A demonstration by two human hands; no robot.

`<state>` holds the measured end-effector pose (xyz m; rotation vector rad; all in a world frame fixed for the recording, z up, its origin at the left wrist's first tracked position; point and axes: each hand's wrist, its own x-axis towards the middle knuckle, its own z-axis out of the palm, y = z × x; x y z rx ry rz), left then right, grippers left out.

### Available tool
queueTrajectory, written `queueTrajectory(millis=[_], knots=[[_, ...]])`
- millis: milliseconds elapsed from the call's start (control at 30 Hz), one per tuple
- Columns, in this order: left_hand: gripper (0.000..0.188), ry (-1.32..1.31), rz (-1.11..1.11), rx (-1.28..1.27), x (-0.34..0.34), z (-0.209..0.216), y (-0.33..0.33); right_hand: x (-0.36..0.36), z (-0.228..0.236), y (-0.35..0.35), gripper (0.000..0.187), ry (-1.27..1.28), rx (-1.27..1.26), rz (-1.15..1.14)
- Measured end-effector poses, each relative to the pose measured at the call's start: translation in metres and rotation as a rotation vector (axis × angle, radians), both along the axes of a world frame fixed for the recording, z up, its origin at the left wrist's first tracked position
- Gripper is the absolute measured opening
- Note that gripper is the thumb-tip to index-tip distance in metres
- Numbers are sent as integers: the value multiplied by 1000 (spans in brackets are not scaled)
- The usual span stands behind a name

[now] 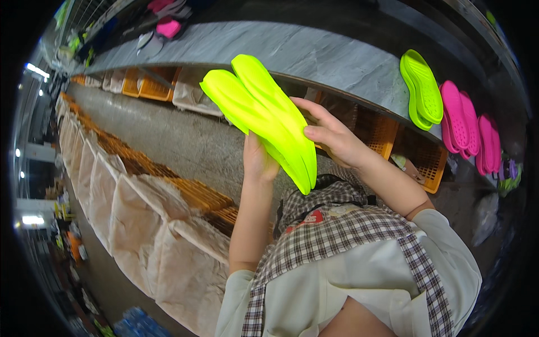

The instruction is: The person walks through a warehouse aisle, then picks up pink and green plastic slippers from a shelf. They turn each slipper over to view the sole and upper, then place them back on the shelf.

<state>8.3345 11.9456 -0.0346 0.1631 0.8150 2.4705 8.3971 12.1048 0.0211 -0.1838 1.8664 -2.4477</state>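
Observation:
A pair of neon yellow shoe soles (pixel 264 106) is held up in front of my body, the two lying side by side and tilted. My left hand (pixel 260 158) grips them from below, its fingers mostly hidden behind the soles. At their right edge, my right hand (pixel 331 133) holds on with the thumb near and the fingers along the side. Over on the bench at the right stands a lime-green pair of soles (pixel 420 92) with small holes. Beside it are pink soles (pixel 459 121) and more pink soles (pixel 488 143).
A long grey marbled bench (pixel 337 62) runs across the far side. Under it sit orange plastic crates (pixel 429 163). Cream cloth (pixel 140 224) covers a row of orange crates on the left. A pink sole (pixel 168 27) lies at the bench's far left.

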Motion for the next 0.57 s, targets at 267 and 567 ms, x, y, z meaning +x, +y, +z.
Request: queueTrajectory(millis=[267, 567], knots=[[57, -201, -25, 149, 14, -6, -17, -9, 13, -14, 59, -276, -39, 101], [40, -498, 25, 239, 28, -15, -24, -23, -5, -25, 66, -529, -102, 134]])
